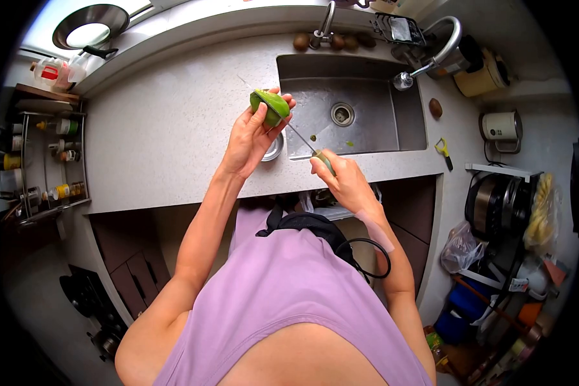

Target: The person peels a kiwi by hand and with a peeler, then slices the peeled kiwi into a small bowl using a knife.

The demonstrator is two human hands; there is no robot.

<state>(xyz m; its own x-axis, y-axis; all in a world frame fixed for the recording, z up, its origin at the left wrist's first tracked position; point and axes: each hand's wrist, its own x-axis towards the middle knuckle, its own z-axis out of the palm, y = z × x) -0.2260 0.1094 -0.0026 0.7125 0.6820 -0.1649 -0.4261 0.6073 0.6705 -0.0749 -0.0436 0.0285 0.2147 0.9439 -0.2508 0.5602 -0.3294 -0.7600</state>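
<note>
My left hand (251, 138) is wrapped around a glossy green pepper (271, 106), raised above the counter by the sink's left edge. A dark slit runs along the pepper. My right hand (347, 183) grips the greenish handle of a knife (300, 136), over the sink's front rim. Its thin blade reaches up to the pepper, and the tip shows on the far side; how deep it sits in the flesh is hidden. Partly behind my left hand, a round metal bowl (274, 148) stands on the counter.
The steel sink (367, 71) holds small green scraps. Brown roundish produce (350, 43) lines its back edge, beside a tap (325, 29). To the right are a larger faucet (453, 48), one brown oval item (435, 108) and a yellow-and-black peeler (444, 153). A bottle rack (55, 154) stands left.
</note>
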